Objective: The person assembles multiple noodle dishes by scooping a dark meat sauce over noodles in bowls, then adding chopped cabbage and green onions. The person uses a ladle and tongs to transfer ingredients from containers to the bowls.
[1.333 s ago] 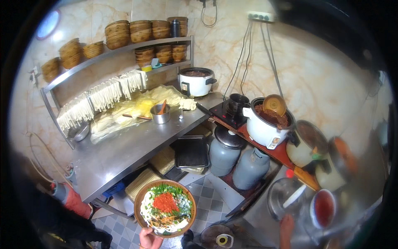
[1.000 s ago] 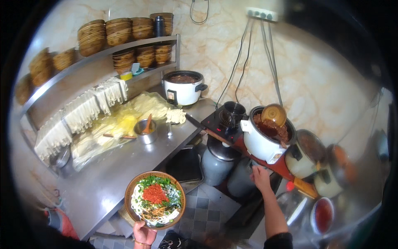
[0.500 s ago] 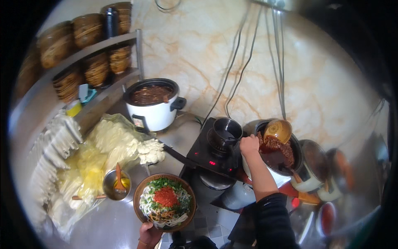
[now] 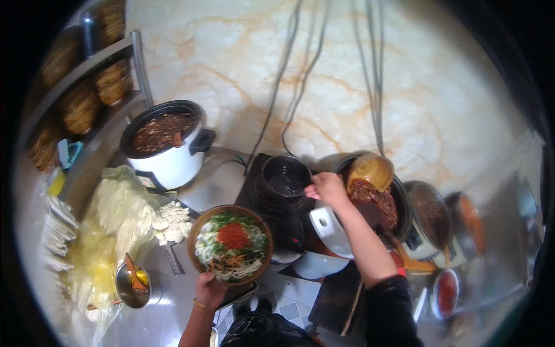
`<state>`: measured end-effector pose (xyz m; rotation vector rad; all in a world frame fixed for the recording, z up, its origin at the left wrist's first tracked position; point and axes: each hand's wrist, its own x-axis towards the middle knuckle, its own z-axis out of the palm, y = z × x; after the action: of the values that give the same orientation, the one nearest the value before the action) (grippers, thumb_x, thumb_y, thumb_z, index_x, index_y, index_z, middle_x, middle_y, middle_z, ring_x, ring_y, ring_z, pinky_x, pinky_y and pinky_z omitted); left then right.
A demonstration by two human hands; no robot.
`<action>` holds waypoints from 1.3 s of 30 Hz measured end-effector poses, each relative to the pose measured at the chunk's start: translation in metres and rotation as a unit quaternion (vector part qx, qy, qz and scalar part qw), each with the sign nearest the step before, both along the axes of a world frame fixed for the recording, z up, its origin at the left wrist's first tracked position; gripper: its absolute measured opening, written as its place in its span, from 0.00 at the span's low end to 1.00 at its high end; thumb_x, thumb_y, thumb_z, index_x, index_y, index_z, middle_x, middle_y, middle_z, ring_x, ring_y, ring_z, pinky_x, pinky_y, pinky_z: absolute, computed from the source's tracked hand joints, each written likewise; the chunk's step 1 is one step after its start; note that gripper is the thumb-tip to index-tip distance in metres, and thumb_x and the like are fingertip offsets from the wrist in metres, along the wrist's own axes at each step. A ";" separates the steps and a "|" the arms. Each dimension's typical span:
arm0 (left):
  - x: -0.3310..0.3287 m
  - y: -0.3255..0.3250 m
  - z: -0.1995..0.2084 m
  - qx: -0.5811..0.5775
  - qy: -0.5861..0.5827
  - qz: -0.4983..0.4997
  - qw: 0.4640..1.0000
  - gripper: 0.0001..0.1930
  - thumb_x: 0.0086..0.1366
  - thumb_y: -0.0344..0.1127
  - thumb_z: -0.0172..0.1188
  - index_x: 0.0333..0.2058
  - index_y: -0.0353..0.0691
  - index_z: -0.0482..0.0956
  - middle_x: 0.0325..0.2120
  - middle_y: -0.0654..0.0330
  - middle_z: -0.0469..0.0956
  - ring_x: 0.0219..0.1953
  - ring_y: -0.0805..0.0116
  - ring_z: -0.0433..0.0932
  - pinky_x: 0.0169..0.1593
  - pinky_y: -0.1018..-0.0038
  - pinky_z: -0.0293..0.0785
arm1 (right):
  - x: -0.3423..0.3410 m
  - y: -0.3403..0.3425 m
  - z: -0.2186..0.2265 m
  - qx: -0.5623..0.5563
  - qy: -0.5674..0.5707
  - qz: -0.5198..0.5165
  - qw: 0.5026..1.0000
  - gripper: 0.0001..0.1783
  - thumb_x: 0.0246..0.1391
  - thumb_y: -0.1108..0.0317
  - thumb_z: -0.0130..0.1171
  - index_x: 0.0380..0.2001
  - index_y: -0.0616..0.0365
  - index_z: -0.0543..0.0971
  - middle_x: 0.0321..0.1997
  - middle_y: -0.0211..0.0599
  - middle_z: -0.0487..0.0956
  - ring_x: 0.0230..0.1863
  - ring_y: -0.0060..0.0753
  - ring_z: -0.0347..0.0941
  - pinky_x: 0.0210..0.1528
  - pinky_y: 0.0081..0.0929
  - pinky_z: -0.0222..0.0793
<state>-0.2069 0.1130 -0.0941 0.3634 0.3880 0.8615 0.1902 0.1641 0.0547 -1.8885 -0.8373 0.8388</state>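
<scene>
My left hand grips the near rim of a brown bowl and holds it above the counter's front edge. White noodles lie in it under chopped green herbs, a mound of red chili and brownish shreds. My right hand is closed at the right side of a small dark pot; the handle is mostly hidden by the fingers. Dark liquid seems to be inside. The pot is over a black induction cooktop, just right of the bowl; a gap beneath it cannot be made out.
A white cooker of brown sauce stands back left. Right of the pot is a large pot of sauce with a yellowish ladle bowl. Left are dough pieces, plastic bags and a metal cup. Stacked bowls fill a shelf.
The bowl has moved right, away from the metal cup and toward the small pot. The small pot looks larger and covers more of the cooktop. The whole view has shifted.
</scene>
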 end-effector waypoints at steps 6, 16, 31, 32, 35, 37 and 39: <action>0.021 0.045 -0.006 -0.014 0.015 -0.056 0.998 0.30 0.54 0.40 0.56 0.57 0.35 0.67 0.53 0.53 0.74 0.55 0.55 0.73 0.58 0.58 0.67 | -0.004 -0.021 0.029 0.054 -0.012 -0.010 0.998 0.17 0.66 0.69 0.44 0.47 0.75 0.73 0.31 0.49 0.81 0.27 0.31 0.80 0.27 0.20 0.77; 0.040 0.085 -0.014 -0.012 0.010 -0.079 0.997 0.30 0.56 0.40 0.55 0.58 0.38 0.66 0.54 0.53 0.73 0.55 0.55 0.73 0.58 0.57 0.70 | -0.056 -0.048 0.081 0.076 0.033 -0.028 0.996 0.16 0.68 0.67 0.43 0.49 0.70 0.72 0.36 0.47 0.82 0.33 0.31 0.81 0.34 0.19 0.77; 0.038 0.099 -0.017 -0.029 -0.004 -0.085 0.996 0.30 0.58 0.39 0.55 0.59 0.39 0.64 0.56 0.54 0.71 0.56 0.56 0.72 0.57 0.58 0.71 | -0.109 -0.083 0.070 0.082 -0.037 0.032 0.995 0.17 0.68 0.70 0.43 0.52 0.71 0.71 0.36 0.47 0.82 0.37 0.32 0.81 0.40 0.23 0.78; 0.038 0.100 -0.018 -0.027 -0.004 -0.086 0.996 0.30 0.58 0.39 0.55 0.59 0.39 0.64 0.56 0.54 0.71 0.56 0.56 0.72 0.57 0.58 0.72 | -0.112 -0.086 0.070 0.084 -0.048 0.034 0.995 0.17 0.67 0.70 0.44 0.52 0.72 0.71 0.36 0.47 0.83 0.37 0.32 0.81 0.40 0.23 0.78; 0.035 0.103 -0.019 -0.025 -0.004 -0.083 0.996 0.30 0.58 0.39 0.54 0.59 0.39 0.64 0.56 0.54 0.71 0.56 0.57 0.72 0.57 0.59 0.72 | -0.121 -0.093 0.066 0.102 -0.078 0.052 0.990 0.17 0.67 0.71 0.44 0.53 0.72 0.71 0.36 0.47 0.83 0.37 0.32 0.81 0.41 0.23 0.78; 0.034 0.104 -0.019 -0.023 -0.005 -0.081 0.996 0.30 0.57 0.39 0.54 0.59 0.39 0.64 0.56 0.54 0.71 0.56 0.56 0.73 0.57 0.59 0.72 | -0.127 -0.096 0.062 0.108 -0.088 0.062 0.988 0.17 0.67 0.71 0.45 0.52 0.72 0.71 0.36 0.47 0.83 0.37 0.32 0.81 0.41 0.23 0.78; 0.033 0.105 -0.019 -0.013 -0.013 -0.077 0.997 0.30 0.57 0.39 0.54 0.59 0.39 0.64 0.56 0.54 0.71 0.56 0.56 0.73 0.57 0.59 0.72 | -0.130 -0.098 0.059 0.120 -0.089 0.048 0.988 0.16 0.67 0.71 0.44 0.52 0.71 0.72 0.36 0.46 0.83 0.37 0.31 0.81 0.41 0.23 0.78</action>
<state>-0.1737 0.2177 -0.1128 0.3529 0.3417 0.7097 0.0600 0.0659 0.1140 -1.7366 -1.0960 0.6010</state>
